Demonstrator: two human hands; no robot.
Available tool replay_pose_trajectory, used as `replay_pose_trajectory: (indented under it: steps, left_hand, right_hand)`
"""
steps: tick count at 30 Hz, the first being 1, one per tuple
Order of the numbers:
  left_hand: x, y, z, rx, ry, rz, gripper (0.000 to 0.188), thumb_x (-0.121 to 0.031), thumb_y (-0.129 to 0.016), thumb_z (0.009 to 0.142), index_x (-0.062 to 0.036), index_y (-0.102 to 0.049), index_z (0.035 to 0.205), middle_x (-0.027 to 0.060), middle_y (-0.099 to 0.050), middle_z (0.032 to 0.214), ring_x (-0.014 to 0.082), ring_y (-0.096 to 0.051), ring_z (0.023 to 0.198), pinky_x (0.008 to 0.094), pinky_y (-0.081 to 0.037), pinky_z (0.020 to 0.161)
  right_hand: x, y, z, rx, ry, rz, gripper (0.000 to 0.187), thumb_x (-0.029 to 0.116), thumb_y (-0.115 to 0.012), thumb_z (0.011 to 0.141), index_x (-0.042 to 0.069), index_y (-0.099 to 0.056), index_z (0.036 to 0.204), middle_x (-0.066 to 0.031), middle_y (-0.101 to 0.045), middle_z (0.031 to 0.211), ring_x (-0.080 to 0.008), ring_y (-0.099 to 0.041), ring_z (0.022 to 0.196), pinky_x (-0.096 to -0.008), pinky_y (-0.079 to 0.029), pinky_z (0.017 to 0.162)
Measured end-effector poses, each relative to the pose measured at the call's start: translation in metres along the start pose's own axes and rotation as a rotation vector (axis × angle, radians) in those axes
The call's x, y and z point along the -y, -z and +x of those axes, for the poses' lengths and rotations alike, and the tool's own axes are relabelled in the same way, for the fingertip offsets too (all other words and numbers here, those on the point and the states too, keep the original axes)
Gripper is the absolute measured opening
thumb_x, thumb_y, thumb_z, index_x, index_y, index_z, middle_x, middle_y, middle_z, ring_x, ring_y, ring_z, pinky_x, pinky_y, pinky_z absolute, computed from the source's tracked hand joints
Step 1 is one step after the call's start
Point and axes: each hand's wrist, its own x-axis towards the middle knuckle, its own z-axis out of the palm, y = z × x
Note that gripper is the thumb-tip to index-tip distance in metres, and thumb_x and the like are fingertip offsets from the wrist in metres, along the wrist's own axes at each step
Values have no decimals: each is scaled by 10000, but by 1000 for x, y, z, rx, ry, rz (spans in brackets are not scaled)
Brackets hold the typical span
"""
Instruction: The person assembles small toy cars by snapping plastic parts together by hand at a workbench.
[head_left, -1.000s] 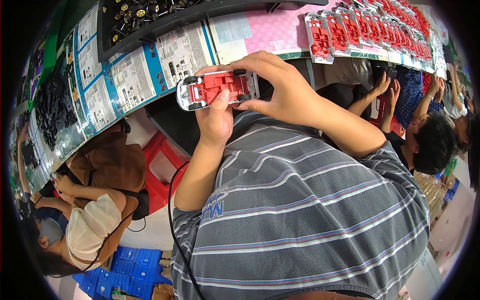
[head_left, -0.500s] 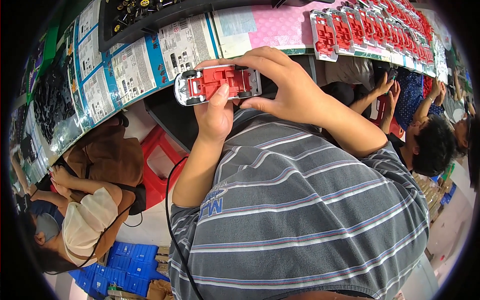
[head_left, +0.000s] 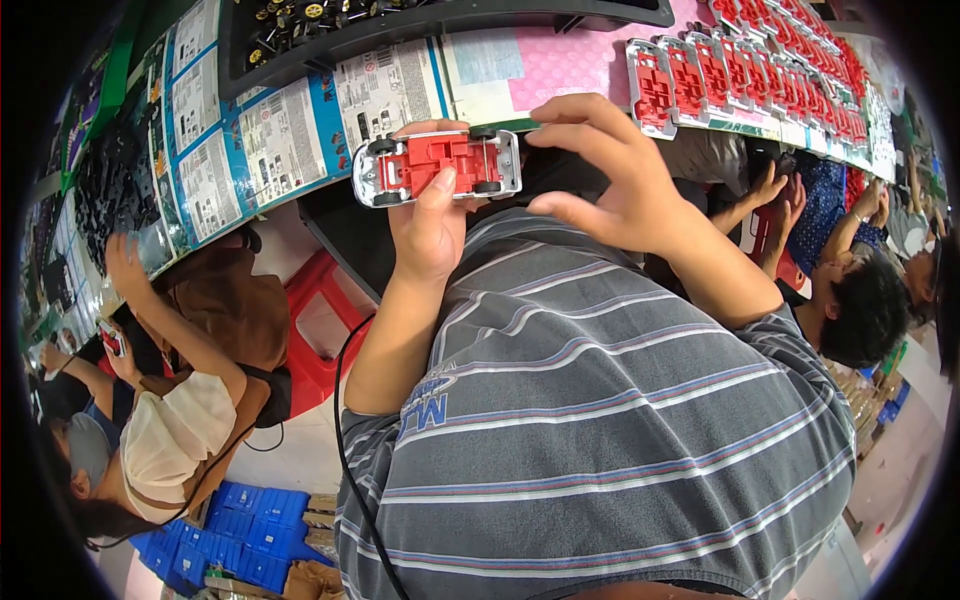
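Observation:
A toy car (head_left: 436, 168) lies upside down in my left hand (head_left: 432, 228), its red underside facing up. The thumb presses on the red chassis while the fingers wrap under the white body. Black wheels show at both ends of the car. My right hand (head_left: 622, 182) is off the car, just to its right, with fingers spread and nothing in them.
Rows of similar red-and-white toy car bodies (head_left: 655, 88) stand on the table's right. A black tray (head_left: 380, 42) of small wheels lies at the far side, above printed sheets (head_left: 280, 145). Co-workers sit left and right; a red stool (head_left: 318, 330) stands at left.
My right hand has let go of the car's right end and moved right, its fingers opening. The car has stayed in my left hand. The left co-worker's arm has reached toward the table.

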Motion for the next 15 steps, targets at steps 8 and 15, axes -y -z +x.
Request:
replay_pose_trajectory:
  steps: [8, 15]
  left_hand:
    - [-16, 36, 16, -30, -111, 51, 534, -167, -592, 1015, -17, -384, 1483, 149, -621, 1236, 218, -644, 957, 336, -518, 692]
    - [-76, 125, 50, -371, -300, 123, 303, -183, -577, 1050, -58, -476, 1306, 124, -622, 1247, 241, -673, 1055, 421, -584, 864]
  right_hand:
    - [-14, 19, -4, -95, -108, -201, 372, 205, -815, 830, -11, -679, 1100, -158, -655, 1147, -336, -653, 1065, -391, -527, 917]
    - [-45, 42, -32, -273, -437, -513, 377, 185, -784, 848, -22, -663, 1140, -193, -640, 1087, -383, -636, 1000, -431, -515, 885]
